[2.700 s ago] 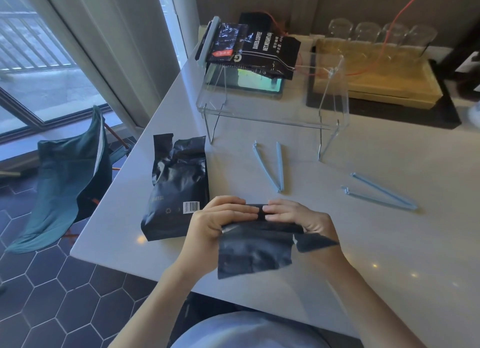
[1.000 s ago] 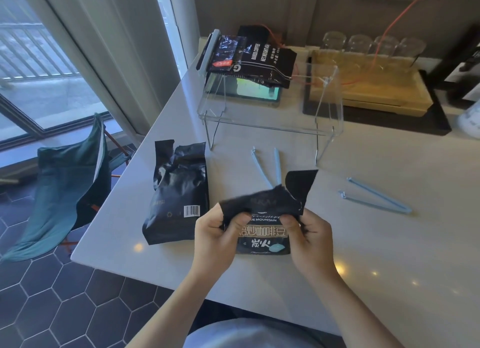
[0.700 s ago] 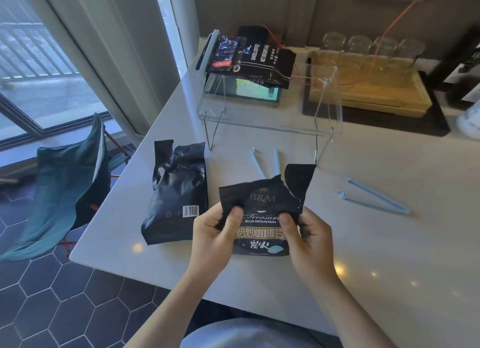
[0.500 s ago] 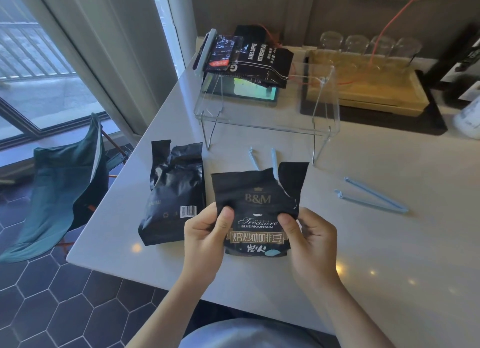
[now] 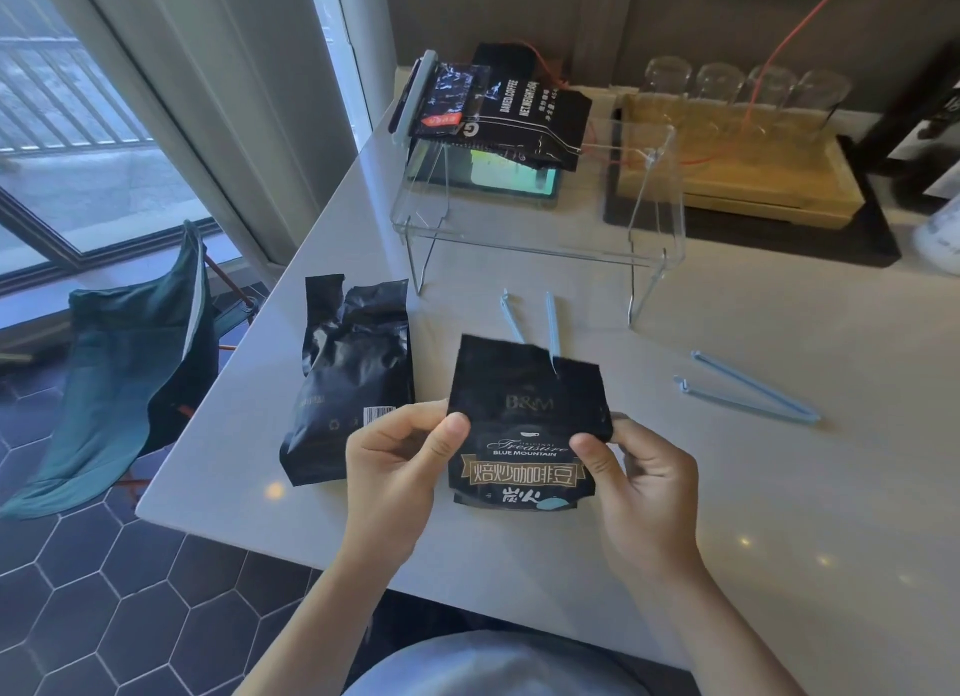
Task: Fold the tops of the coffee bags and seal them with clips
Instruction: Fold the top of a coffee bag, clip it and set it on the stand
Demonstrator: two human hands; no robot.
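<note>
Coffee bag point(image 5: 524, 425) upright, label facing viewer, between both hands.

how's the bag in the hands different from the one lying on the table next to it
The held bag is gripped by the left hand and right hand; the lying bag rests untouched on the table. The held bag shows gold and white printed lettering; the lying bag shows a barcode. The lying bag's top is crumpled; the held bag's is flatter. Both are black, unclipped.
</note>
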